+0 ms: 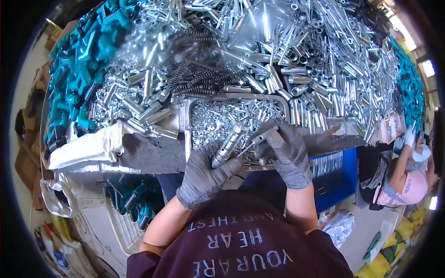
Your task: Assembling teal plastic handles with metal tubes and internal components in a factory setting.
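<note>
My left hand (201, 173), in a grey knitted glove, is closed around a shiny cylindrical metal barrel (230, 142) with holes and grooves along its side. The barrel is tilted, its upper end pointing away from me. Just beside it, my gloved right hand (291, 156) pinches a small metal pin (260, 139) with a hole near its end. A thin rod (245, 149) slants from the right fingers toward the barrel; whether it touches is unclear. Both hands are over the near part of a metal tray (283, 107) filled with tiny silvery parts.
Dark coil springs (204, 76) lie heaped behind the tray, with metal tubes (320, 92) piled to the right. Teal castings (85, 60) cover the left side. Below the bench are a white crate (118, 217) and a blue bin (340, 187). Another person in a pink cap (414, 187) works at right.
</note>
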The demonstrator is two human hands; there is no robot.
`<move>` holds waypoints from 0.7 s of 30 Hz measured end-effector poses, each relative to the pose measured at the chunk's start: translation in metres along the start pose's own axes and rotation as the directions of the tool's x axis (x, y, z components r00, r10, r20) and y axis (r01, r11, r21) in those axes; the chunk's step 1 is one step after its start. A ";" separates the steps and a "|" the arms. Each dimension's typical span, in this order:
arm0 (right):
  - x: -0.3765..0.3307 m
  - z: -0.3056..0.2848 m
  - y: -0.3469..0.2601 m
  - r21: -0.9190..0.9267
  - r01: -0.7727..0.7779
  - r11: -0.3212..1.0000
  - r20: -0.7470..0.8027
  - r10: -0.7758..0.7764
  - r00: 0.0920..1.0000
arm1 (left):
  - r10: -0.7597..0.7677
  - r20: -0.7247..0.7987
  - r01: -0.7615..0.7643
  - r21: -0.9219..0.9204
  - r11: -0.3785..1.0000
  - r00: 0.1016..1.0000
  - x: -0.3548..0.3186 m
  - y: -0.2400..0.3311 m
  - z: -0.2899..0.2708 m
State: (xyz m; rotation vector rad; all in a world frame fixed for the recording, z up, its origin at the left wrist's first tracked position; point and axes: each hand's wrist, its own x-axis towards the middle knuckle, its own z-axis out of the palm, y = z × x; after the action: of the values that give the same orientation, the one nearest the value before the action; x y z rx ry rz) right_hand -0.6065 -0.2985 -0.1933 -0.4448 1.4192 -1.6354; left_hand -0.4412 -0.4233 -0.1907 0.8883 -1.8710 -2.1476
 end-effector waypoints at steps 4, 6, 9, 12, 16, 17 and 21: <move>0.004 -0.003 -0.024 -0.294 0.159 0.943 -0.101 -0.196 0.975 | -0.080 -0.072 0.071 -0.112 0.991 0.994 -0.007 -0.003 -0.019; 0.010 -0.012 -0.035 -0.299 0.298 0.907 -0.309 -0.387 0.868 | -0.016 -0.074 0.015 -0.016 1.000 0.997 -0.010 -0.007 -0.036; 0.010 -0.026 -0.041 -0.232 0.333 0.914 -0.330 -0.396 0.857 | -0.028 -0.062 0.030 0.043 0.999 0.998 -0.009 0.005 -0.042; 0.016 -0.003 -0.036 -0.200 0.310 0.929 -0.234 -0.352 0.906 | 0.059 -0.127 -0.043 0.125 0.991 0.990 -0.007 0.000 -0.036; 0.017 0.020 -0.028 -0.158 0.184 0.970 -0.052 -0.194 0.980 | 0.235 -0.120 -0.209 0.197 0.958 0.965 -0.003 -0.005 -0.029; 0.020 0.019 -0.022 -0.099 0.189 0.977 -0.045 -0.194 0.980 | 0.239 -0.140 -0.203 0.234 0.951 0.961 -0.003 -0.004 -0.027; 0.024 0.020 -0.022 -0.051 0.203 0.978 -0.003 -0.203 0.979 | 0.224 -0.165 -0.195 0.173 0.965 0.961 -0.001 -0.009 -0.028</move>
State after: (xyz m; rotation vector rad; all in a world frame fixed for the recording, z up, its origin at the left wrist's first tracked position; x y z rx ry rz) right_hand -0.6127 -0.3310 -0.1737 -0.6304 1.4633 -1.7669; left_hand -0.4235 -0.4449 -0.2002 0.8402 -1.9605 -1.7557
